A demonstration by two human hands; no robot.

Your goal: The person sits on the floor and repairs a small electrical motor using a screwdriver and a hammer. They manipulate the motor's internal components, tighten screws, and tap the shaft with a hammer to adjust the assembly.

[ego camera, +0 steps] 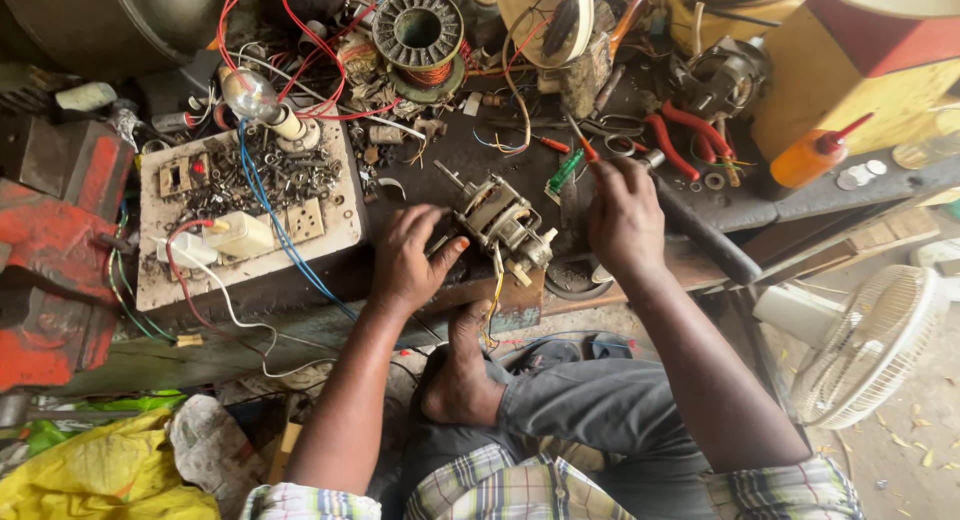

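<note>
A small electric motor [503, 223] with a metal shaft lies on the dark workbench [470, 160] between my hands. My left hand [410, 255] rests on the bench against the motor's left side, fingers spread on its frame. My right hand [622, 215] is to the right of the motor, closed around a slim tool [584, 144] with an orange tip that sticks up from the fist. A green-handled screwdriver [564, 170] lies just left of that hand.
A white switch board [245, 215] with screws, wires and a light bulb [250, 95] is at the left. A copper-wound stator [418, 35], red pliers [690, 140], an orange oil bottle [812, 155], a red vise [55, 250] and a white fan [870, 345] surround the bench.
</note>
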